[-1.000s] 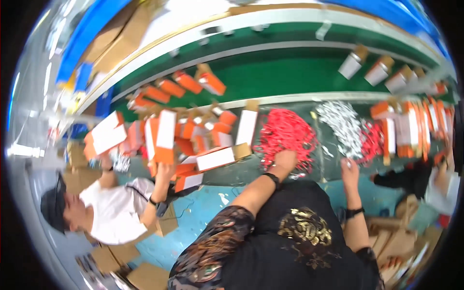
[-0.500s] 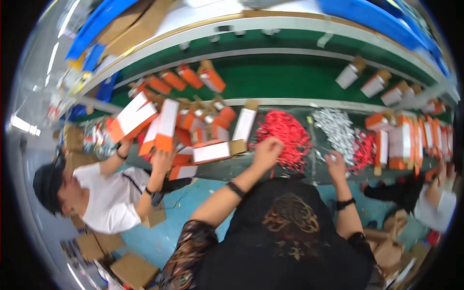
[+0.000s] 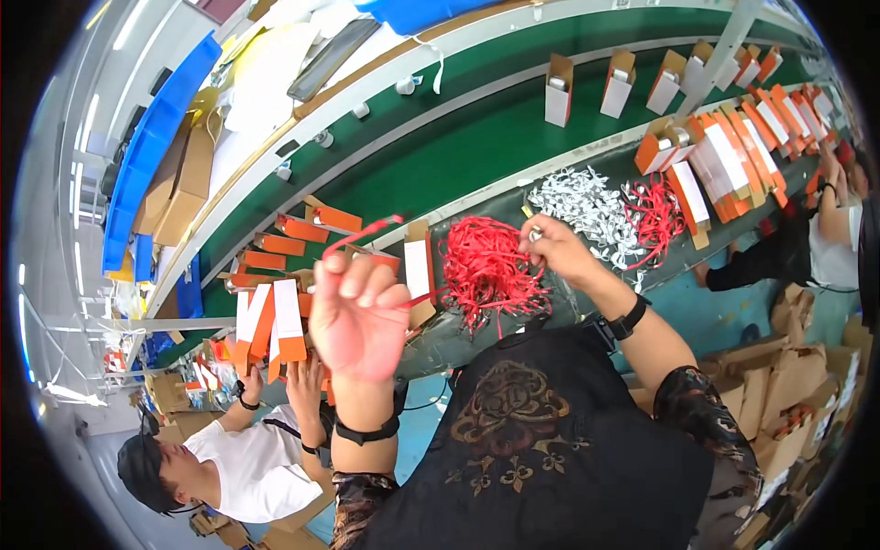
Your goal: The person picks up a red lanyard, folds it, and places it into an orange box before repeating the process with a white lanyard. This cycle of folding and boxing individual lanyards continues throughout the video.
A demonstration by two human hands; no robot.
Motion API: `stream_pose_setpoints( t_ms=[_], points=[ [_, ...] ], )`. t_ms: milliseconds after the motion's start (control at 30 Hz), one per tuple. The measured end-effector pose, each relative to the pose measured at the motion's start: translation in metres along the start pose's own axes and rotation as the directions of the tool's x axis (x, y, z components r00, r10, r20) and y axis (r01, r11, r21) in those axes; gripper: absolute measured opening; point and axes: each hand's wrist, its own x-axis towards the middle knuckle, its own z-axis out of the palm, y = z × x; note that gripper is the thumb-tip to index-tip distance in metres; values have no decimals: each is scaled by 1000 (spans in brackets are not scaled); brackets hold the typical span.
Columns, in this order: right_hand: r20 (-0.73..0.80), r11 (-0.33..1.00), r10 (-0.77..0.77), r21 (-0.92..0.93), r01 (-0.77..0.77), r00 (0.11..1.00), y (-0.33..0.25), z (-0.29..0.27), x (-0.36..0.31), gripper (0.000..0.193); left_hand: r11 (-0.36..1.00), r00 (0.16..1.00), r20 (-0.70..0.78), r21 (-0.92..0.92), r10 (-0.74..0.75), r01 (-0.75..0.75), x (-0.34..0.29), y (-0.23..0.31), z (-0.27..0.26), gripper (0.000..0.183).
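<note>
My left hand (image 3: pixel 359 316) is raised in front of the bench, its fingers curled around a red strap (image 3: pixel 353 236). One end of the strap sticks up past my fingers; another red length trails toward a tangled heap of red straps (image 3: pixel 486 275). At the right edge of that heap my right hand (image 3: pixel 561 249) is closed in a pinch on a small silvery piece (image 3: pixel 535 235), too small to name. A pile of small white and silvery pieces (image 3: pixel 587 211) lies just beyond my right hand. Next to it is a smaller heap of red straps (image 3: pixel 655 215).
Open orange-and-white boxes (image 3: pixel 729 165) stand at the right, with more on the green conveyor belt (image 3: pixel 477 119). A co-worker (image 3: pixel 247 458) at the left handles similar boxes (image 3: pixel 287 321). Another person (image 3: pixel 830 238) works at far right. Cardboard boxes (image 3: pixel 788 394) lie on the floor.
The view has swung round. My left hand has lifted off the red heap with a strap in it. My right hand has moved left, from the silvery pile to the red heap's edge.
</note>
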Motion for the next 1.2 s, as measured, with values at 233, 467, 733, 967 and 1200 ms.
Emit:
stream_pose_setpoints(
  t_ms=[233,467,733,967,1200],
  points=[
    [445,788,-431,-238,568,785,-39,96,-4,36,1000,974,223,-25,23,-18,14,12,46,26],
    [450,935,-194,-185,304,871,-66,77,-9,31,907,890,176,-77,421,-414,6,54,28,17],
    [386,999,-5,-32,19,922,-72,76,-1,49,974,862,-459,163,217,-158,5,-3,-118,18],
    [369,965,0,-243,97,929,-127,81,-16,44,954,808,-564,112,-169,278,-14,-54,-172,18],
    [488,917,11,-354,186,873,-125,76,-23,35,258,945,-180,960,274,108,-22,-89,-159,48]
  ],
)
